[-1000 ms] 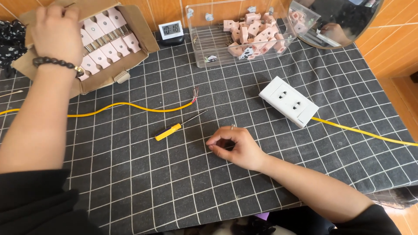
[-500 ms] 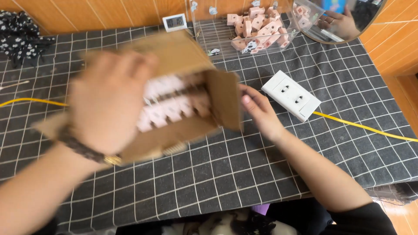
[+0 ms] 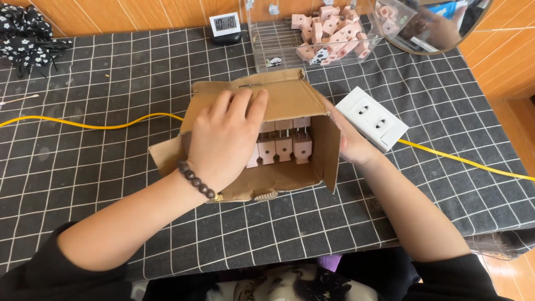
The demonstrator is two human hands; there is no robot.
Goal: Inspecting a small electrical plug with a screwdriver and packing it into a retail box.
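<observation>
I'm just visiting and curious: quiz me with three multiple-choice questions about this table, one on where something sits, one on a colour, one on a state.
1. Where is the white socket block?
A. right of the cardboard box
B. inside the box
C. on the floor

2. What colour is the cable across the cloth?
A. blue
B. yellow
C. green

3. How does the left hand stand?
A. lifted clear of the box
B. gripping the cable
C. laid flat on the open box, over the pink plugs

Answers: 1 A, it lies on the cloth beside the box, by the right hand. 2 B, it runs yellow on both sides. 3 C, palm and fingers rest on the box.
</observation>
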